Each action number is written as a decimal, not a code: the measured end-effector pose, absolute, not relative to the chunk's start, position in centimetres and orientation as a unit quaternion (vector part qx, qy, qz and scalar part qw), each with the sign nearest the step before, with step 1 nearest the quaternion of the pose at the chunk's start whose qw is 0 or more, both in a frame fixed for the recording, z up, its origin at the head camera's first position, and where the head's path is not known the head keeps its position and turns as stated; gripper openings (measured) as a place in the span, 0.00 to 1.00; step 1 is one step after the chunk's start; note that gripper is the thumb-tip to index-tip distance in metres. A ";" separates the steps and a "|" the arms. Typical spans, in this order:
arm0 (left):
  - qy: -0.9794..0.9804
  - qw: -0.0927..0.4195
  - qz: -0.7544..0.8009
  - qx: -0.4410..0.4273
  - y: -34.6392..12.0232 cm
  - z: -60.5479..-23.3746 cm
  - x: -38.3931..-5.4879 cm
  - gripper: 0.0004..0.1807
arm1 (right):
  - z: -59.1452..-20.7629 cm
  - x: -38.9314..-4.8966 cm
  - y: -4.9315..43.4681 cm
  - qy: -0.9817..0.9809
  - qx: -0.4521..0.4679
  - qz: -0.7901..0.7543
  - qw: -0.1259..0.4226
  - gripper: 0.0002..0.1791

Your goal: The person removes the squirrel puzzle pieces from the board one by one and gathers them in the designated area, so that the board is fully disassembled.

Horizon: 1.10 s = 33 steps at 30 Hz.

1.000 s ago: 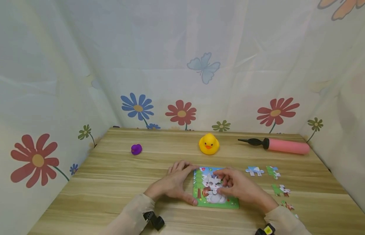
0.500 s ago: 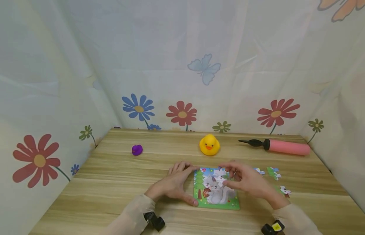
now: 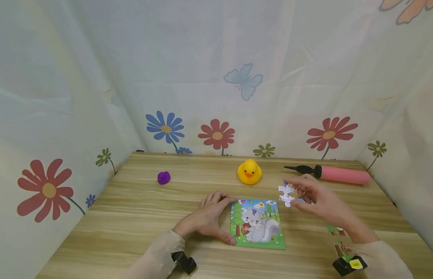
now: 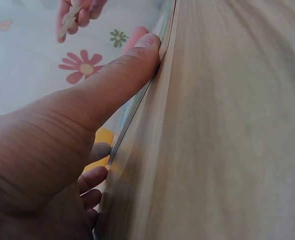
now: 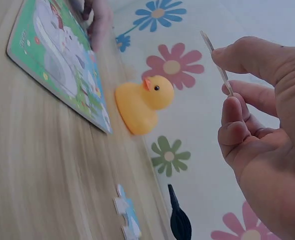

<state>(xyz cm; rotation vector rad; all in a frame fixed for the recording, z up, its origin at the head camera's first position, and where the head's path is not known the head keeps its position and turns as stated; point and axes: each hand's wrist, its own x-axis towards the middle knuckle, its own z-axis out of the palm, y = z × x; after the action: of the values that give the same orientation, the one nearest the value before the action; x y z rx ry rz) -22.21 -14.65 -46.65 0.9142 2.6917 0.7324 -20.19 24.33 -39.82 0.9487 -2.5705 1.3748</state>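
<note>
A square puzzle board (image 3: 256, 245) with a grey squirrel among green trees lies flat on the wooden table. Along its left side my left hand (image 3: 210, 219) rests, index fingertip at the far corner and thumb at the near one. The left wrist view shows that thumb (image 4: 107, 85) lying straight against the board's edge. My right hand (image 3: 321, 199) is raised right of the board and pinches a white-and-purple jigsaw piece (image 3: 285, 197) between thumb and fingers. In the right wrist view this piece (image 5: 221, 72) appears edge-on, above the table.
Loose jigsaw pieces lie on the right, one blue and white (image 5: 126, 212), another (image 3: 336, 229) partly behind the right forearm. Behind the board sits a yellow rubber duck (image 3: 249, 172), with a small purple duck (image 3: 163, 178) farther left. A pink hand pump (image 3: 343, 175) lies back right.
My right hand has lifted the white-and-purple jigsaw piece off the board and carried it right and away from me, uncovering the squirrel picture. My left hand has stayed at the board's left side.
</note>
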 end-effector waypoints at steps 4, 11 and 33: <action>0.913 0.103 0.248 0.309 -14.7 -46.7 -22.2 0.69 | -39.9 -20.0 25.9 -0.847 0.298 0.438 0.046 0.32; 0.913 0.105 0.245 0.308 -14.7 -46.8 -22.3 0.69 | -40.9 -19.3 28.3 -0.866 0.277 0.413 0.057 0.32; 0.913 0.109 0.248 0.305 -14.7 -46.5 -22.2 0.69 | -46.5 -18.6 32.1 -0.870 0.244 0.428 -0.009 0.31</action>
<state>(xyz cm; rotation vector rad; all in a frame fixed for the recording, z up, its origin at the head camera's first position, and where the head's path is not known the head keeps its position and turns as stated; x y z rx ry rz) -22.17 -14.66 -46.53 0.8967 2.6853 0.7294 -18.61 32.12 -46.50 0.7695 -2.7504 1.3514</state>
